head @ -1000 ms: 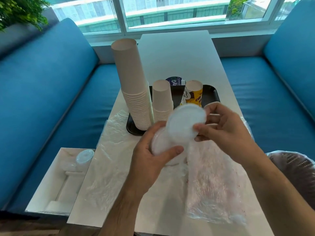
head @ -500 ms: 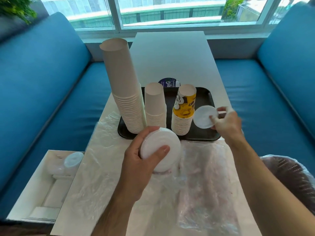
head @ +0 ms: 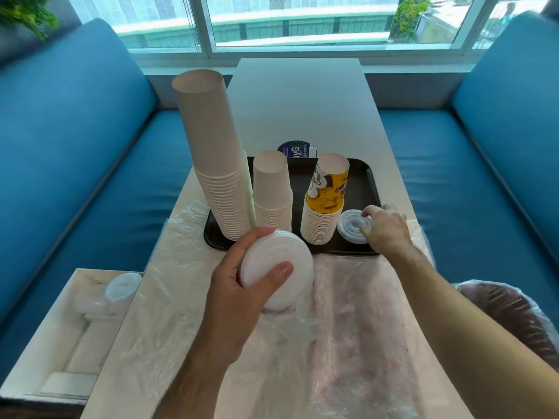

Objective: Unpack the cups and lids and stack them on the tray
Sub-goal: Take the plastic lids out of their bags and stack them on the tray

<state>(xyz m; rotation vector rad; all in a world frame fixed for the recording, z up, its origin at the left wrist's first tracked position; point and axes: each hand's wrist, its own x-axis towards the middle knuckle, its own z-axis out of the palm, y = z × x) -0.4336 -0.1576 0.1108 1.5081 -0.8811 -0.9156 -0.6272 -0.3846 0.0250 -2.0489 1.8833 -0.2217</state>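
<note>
Setting the first lid down on the tray

The single lid (head: 352, 226) lies flat on the black tray (head: 367, 189), at its near right corner just beside the printed cups (head: 325, 207); the right hand (head: 384, 228) pinches its right edge with curled fingertips. To do this well, let go only once the lid sits level, clear of the tray's rim and of the cups, so later lids can nest squarely on it. The left hand (head: 239, 285) grips the lid stack (head: 276, 269), thumb across the top lid, over the plastic wrap (head: 357, 328) on the bench (head: 299, 104); keep that stack squeezed and level so none slide. Two plain cup stacks (head: 223, 176) stand at the tray's left; the tall one looks tippy, so avoid jolting the tray.
</note>
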